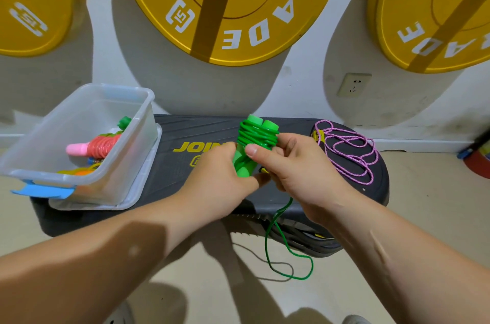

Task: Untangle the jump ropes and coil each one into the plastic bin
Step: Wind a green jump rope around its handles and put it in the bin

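Nearest, the left hand [222, 172] and right hand [297, 169] both clasp the green jump rope [256, 138], its two handles side by side with cord wound tightly round them and a loose tail hanging toward the floor. This bundle is held over the black step platform [185, 135], outside the plastic bin [127, 143], which stands on the platform's left end with a coiled pink rope [99, 147] inside. A purple rope [347, 154] lies loose on the right end, below yellow weight plates [238, 18] on the wall.
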